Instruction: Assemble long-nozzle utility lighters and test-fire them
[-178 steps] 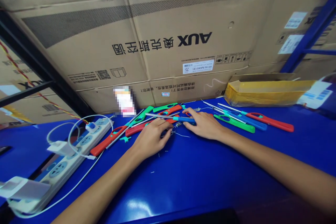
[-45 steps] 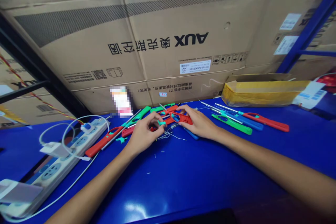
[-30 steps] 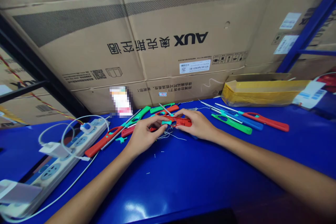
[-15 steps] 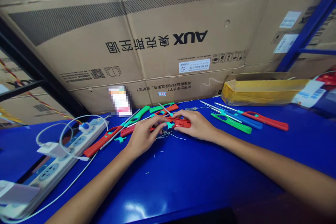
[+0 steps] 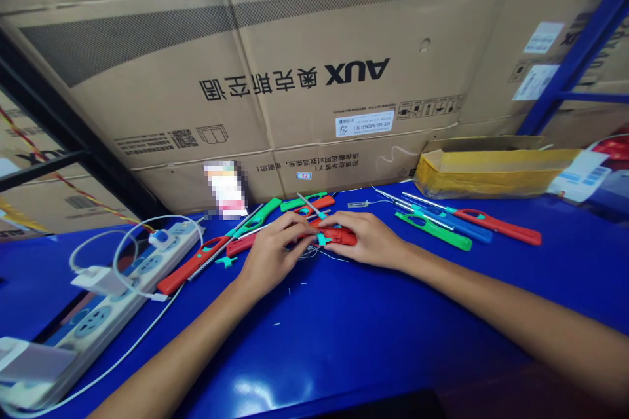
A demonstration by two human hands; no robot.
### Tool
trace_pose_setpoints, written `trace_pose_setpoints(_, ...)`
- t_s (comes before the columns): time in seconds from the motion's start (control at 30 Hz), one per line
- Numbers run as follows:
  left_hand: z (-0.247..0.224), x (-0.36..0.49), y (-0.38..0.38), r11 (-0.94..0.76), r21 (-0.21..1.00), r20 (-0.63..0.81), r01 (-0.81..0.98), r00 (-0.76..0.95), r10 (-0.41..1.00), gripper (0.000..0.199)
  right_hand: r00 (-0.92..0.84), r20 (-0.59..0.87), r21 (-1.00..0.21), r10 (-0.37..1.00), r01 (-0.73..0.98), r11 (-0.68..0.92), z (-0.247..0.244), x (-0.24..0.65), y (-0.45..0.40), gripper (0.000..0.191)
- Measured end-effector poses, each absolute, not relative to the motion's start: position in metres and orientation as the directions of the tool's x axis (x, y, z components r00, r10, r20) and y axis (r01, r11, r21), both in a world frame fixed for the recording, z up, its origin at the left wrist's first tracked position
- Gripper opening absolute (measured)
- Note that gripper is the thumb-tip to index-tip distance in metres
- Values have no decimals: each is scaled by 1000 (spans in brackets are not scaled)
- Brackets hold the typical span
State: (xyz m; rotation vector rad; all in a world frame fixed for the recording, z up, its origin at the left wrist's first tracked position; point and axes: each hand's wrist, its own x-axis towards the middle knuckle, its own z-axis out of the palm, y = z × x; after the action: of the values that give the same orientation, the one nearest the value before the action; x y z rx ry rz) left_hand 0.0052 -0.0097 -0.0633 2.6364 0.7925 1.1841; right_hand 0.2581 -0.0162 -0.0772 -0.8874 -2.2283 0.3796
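My right hand (image 5: 371, 239) grips the red casing of a stick lighter (image 5: 343, 236) from its right end, thumb and fingers closed round it. At the casing's left part sits a small teal trigger (image 5: 323, 239). The bent fingers of my left hand (image 5: 275, 245) are pinched at that end, beside the trigger; the fingertips partly hide what they grip. Thin pale wires (image 5: 314, 253) curl on the table just below the casing. Left of my left hand lies a loose teal trigger (image 5: 226, 262).
Several red, green and blue stick lighters, such as a green one (image 5: 435, 231) and a red one (image 5: 501, 225), lie on the blue table (image 5: 339, 340). A power strip (image 5: 115, 308) with chargers stands left. Behind are a yellow-taped open box (image 5: 496, 173), a phone-like blurred object (image 5: 227, 190) and large cartons (image 5: 295, 26).
My left fingers have shifted slightly right and closed in on the casing's end. The teal trigger has moved a little right and down. The red casing has tilted slightly in my right hand.
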Motion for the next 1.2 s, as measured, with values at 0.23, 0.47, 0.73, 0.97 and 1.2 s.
trace_pose_setpoints(0.23, -64, 5, -9, -866, 287, 687, 409, 543, 483, 14, -530, 500, -488, 685, 481, 728, -76, 257, -18, 37)
trace_pose_setpoints(0.47, -66, 5, -8, -901, 202, 721, 385, 564, 403, 14, -522, 555, -472, 648, 444, 762, -81, 255, -16, 38)
trace_pose_setpoints(0.73, -66, 2, -6, -913, 175, 728, 368, 576, 371, 15, -536, 547, -469, 643, 439, 766, -80, 256, -16, 40)
trace_pose_setpoints(0.97, -68, 3, -7, -905, 98, 713, 414, 606, 354, 14, -541, 543, -465, 642, 444, 766, -79, 255, -18, 43)
trace_pose_setpoints(1.2, -69, 4, -8, -891, 34, 723, 453, 604, 335, 11, -507, 514, -556, 692, 417, 719, -76, 251, -18, 43)
